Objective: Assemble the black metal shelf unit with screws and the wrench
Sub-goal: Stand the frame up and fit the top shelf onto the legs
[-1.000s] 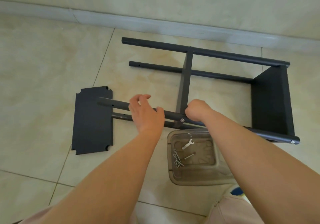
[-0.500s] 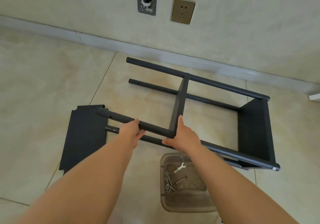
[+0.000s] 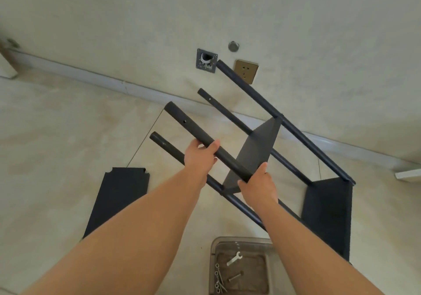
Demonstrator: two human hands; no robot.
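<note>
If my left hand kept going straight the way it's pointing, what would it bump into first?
Your left hand grips the near tube and points up toward the wall. Past the tube, nothing else seems to lie in that line, though depth is hard to judge.

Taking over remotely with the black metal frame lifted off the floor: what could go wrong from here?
1. The black metal shelf frame is tilted up, gripped only on one pole by the left hand and right hand; it might twist or slip.
2. Its far pole end lies close to the brass wall socket and could strike it.
3. Lowering it may hit the clear plastic hardware tray.
</note>
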